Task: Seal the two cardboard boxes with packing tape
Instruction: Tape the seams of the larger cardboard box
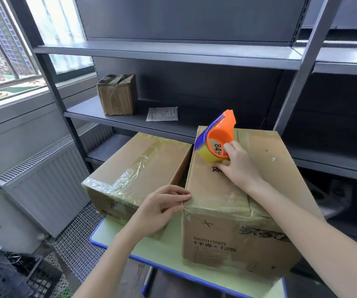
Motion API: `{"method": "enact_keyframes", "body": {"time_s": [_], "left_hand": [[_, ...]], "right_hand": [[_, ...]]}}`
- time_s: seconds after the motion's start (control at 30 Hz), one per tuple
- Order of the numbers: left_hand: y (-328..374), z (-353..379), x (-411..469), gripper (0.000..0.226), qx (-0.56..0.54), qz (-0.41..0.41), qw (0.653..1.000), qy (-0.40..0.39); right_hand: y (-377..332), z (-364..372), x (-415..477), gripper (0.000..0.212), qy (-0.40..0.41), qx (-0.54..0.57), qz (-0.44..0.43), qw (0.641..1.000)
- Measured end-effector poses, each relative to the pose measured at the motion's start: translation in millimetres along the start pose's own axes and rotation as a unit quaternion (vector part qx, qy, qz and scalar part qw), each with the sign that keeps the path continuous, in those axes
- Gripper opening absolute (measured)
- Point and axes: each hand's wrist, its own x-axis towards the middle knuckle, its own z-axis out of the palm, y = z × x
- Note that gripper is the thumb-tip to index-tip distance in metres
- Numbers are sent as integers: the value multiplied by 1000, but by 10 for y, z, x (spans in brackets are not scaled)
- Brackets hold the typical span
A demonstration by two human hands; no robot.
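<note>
My left hand (164,204) pinched the tape (212,208) down at the near left corner of the taller box (227,244). My right hand (239,166) gripped the orange dispenser (215,143), which rested on that box's top. If my pinch slipped as I pulled, I judged the strip would lift and wrinkle, like the creased tape on the lower box (134,166) beside it. Both boxes sat on the green table (164,257).

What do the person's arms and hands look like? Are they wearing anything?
The left arm and right arm are bare, with no sleeves in view. The left hand and right hand wear no gloves. No rings, watch or bracelet show.
</note>
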Motion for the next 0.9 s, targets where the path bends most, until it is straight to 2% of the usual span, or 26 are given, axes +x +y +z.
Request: {"method": "enact_keyframes", "body": {"time_s": [0.1, 0.23, 0.37, 0.47, 0.6, 0.8, 0.9], "left_hand": [[25, 4, 10, 27, -10, -1, 1000, 5], [126, 75, 93, 20, -24, -22, 998, 53], [297, 163, 231, 33, -34, -62, 991, 113], [399, 183, 295, 43, -94, -109, 977, 155], [509, 234, 333, 52, -146, -150, 962, 174], [491, 146, 293, 30, -192, -201, 939, 201], [398, 36, 249, 17, -208, -193, 932, 225]], "right_hand": [[-50, -64, -183, 29, -15, 17, -29, 999], [-139, -82, -410, 33, -28, 30, -48, 998], [-249, -89, -558, 26, -15, 49, -65, 997], [-307, -112, -624, 24, 1, 51, -58, 997], [-388, -97, -720, 21, -25, -7, -87, 996], [-555, -83, -746, 25, -35, -19, -119, 992], [-630, -56, -735, 30, -47, -18, -156, 986]]}}
